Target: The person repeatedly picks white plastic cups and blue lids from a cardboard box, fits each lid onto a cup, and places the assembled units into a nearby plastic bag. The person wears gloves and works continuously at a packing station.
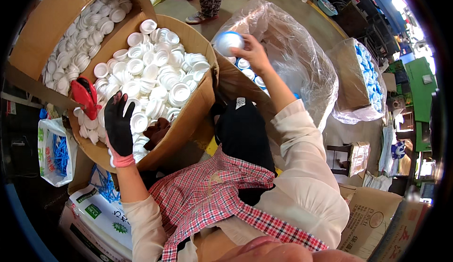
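Note:
My right hand (pixel 256 54), bare, pinches the edge of a round white lid with a blue rim (pixel 230 43). It holds the lid above a carton (pixel 231 75) lined with clear plastic, where several blue-and-white lids (pixel 248 73) lie. My left hand (pixel 120 125) wears a black-palmed glove with a pink cuff. Its fingers are apart, and it hovers over or rests on white plastic lids (pixel 150 71) heaped in a large cardboard box (pixel 188 130); contact is unclear. Beside its fingertips is a red object (pixel 85 97) whose kind I cannot make out. Brown cloth (pixel 158 132) lies among the lids.
Another carton of white lids (pixel 89 30) stands far left. A bag of blue strips (pixel 59 151) hangs at left. Clear plastic (pixel 302 49) billows around the right carton; beyond it stands a box of blue lids (pixel 368 75). A person's legs (pixel 207 0) show at the back.

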`<state>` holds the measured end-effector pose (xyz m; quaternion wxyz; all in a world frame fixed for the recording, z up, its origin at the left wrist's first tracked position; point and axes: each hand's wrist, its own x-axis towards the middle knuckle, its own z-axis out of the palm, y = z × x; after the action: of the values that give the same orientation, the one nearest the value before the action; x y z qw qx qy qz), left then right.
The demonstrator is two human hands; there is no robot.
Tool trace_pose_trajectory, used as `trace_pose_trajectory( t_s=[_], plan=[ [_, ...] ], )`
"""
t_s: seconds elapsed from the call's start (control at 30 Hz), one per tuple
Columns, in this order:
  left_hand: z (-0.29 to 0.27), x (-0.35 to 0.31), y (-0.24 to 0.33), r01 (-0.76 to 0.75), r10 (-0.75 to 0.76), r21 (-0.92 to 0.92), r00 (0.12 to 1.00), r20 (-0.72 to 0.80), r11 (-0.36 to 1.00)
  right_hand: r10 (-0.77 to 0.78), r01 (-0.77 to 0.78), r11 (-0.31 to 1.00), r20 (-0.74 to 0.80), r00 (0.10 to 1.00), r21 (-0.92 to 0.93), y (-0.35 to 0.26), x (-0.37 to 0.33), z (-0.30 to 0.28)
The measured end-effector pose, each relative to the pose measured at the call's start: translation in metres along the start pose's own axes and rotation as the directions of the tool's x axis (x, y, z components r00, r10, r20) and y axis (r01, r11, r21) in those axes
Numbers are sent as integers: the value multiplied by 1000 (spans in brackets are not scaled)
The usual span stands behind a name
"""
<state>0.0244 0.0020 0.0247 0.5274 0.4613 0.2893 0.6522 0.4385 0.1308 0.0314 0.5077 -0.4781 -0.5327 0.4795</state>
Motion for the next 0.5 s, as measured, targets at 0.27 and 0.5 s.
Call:
trace_pose_trajectory(
  t_s=[0.27,0.5],
  plan=[
    [-18,13,-40,142,-149,-110,987,-66,984,224,-495,692,-497,839,-525,189,50,-126],
    [-10,27,-54,186,-198,-118,975,-101,975,200,-363,506,-303,932,-782,243,101,-74]
  ],
)
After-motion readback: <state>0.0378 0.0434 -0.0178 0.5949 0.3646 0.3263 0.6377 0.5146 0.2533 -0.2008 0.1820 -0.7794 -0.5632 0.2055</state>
